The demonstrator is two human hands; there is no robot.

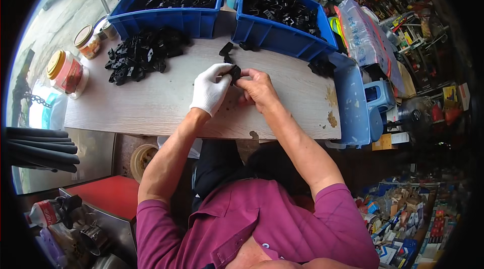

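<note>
Over the middle of the table, my left hand (210,87), in a white glove, is closed on a small black plastic part (234,73). My bare right hand (258,87) meets it from the right, its thumb and fingers pinched against the same part. What else the right fingertips may hold is too small to tell. Just beyond the hands lie a loose black piece (226,49) and another black piece (248,46) near the right bin. A heap of similar black parts (138,55) sits to the left of my hands.
Two blue bins, a left bin (166,23) and a right bin (282,35), hold many black parts at the table's far side. Lidded jars (68,72) stand at the left edge. A small black pile (321,66) and a blue plastic stool (351,103) are at the right.
</note>
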